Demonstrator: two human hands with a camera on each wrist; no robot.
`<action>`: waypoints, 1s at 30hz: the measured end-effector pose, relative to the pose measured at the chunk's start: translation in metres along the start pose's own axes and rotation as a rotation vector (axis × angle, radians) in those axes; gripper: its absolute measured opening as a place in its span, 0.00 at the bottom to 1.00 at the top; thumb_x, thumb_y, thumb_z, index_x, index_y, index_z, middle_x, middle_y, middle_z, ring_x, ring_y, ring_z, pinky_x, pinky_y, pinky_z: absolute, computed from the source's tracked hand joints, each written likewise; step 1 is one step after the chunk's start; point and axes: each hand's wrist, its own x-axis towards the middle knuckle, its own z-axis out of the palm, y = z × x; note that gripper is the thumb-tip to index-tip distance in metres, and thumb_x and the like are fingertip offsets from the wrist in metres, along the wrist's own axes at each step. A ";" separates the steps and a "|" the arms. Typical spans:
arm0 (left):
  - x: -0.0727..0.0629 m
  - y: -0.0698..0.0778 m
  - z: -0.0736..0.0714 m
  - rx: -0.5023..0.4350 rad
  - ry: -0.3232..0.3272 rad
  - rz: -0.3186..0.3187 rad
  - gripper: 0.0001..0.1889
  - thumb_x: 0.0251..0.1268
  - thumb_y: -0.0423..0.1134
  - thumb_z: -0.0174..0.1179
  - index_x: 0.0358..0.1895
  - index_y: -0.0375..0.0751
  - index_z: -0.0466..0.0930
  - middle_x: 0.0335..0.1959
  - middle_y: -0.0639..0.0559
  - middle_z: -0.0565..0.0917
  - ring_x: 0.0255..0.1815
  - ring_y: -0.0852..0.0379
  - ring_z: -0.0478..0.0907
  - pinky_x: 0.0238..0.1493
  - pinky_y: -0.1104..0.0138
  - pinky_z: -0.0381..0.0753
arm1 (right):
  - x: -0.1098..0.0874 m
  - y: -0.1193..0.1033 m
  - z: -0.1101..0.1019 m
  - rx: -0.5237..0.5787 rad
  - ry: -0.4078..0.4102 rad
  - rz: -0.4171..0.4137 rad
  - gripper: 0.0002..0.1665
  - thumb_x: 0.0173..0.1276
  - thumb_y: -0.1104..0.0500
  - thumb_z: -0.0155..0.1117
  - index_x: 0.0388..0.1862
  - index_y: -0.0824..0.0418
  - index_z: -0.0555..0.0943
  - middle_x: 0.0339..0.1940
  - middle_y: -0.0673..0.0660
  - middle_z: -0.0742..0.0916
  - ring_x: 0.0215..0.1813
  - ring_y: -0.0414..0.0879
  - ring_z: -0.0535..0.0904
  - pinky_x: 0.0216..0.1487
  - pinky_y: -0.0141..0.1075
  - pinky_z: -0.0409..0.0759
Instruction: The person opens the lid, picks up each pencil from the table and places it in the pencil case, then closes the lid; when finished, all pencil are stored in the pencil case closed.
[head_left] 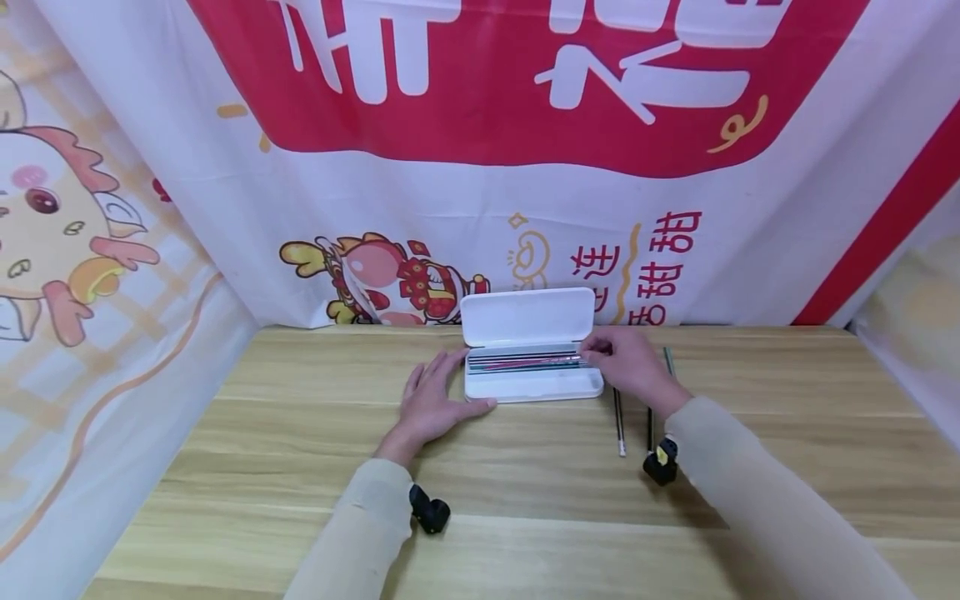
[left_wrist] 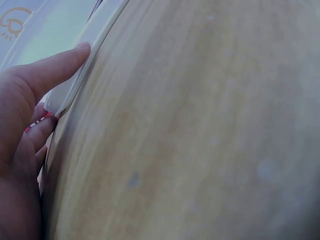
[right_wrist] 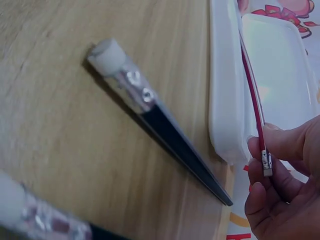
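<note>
A white pencil case (head_left: 534, 393) lies with its lid (head_left: 527, 317) raised at the back of the table. Several pencils lie lengthwise inside. My left hand (head_left: 435, 406) holds the case's left end, thumb along the front edge and fingers around the left side. In the left wrist view, the thumb (left_wrist: 62, 70) lies on the white rim. Over the right end of the case, my right hand (head_left: 626, 360) pinches a red pencil (right_wrist: 257, 110) near its metal band and eraser. The pencil's far end reaches into the case.
On the wooden table (head_left: 525, 550), a dark pencil (head_left: 618, 421) with a white eraser lies just right of the case. Another dark pencil (head_left: 650, 427) is partly covered by the right forearm. A greenish pencil end (head_left: 669, 360) shows beyond it. A printed cloth (head_left: 420, 192) hangs behind.
</note>
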 end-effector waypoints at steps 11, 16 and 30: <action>0.000 0.001 0.000 0.000 0.008 0.012 0.53 0.57 0.64 0.78 0.85 0.61 0.61 0.89 0.49 0.60 0.93 0.47 0.46 0.92 0.48 0.29 | 0.006 -0.003 0.011 0.015 0.012 -0.039 0.09 0.81 0.61 0.64 0.51 0.61 0.89 0.47 0.59 0.91 0.48 0.52 0.81 0.51 0.43 0.82; -0.001 0.001 0.001 -0.005 0.003 0.014 0.52 0.57 0.64 0.78 0.85 0.61 0.62 0.89 0.49 0.60 0.93 0.46 0.46 0.92 0.48 0.30 | 0.009 -0.003 0.018 0.030 0.012 -0.070 0.07 0.79 0.63 0.66 0.49 0.61 0.90 0.47 0.59 0.91 0.49 0.52 0.83 0.55 0.47 0.84; -0.002 0.002 0.000 -0.007 0.001 0.008 0.53 0.57 0.64 0.78 0.85 0.61 0.62 0.89 0.49 0.59 0.93 0.47 0.46 0.92 0.48 0.29 | 0.005 -0.003 0.025 -0.012 0.074 -0.108 0.06 0.77 0.63 0.69 0.48 0.60 0.91 0.48 0.58 0.91 0.56 0.55 0.83 0.64 0.53 0.83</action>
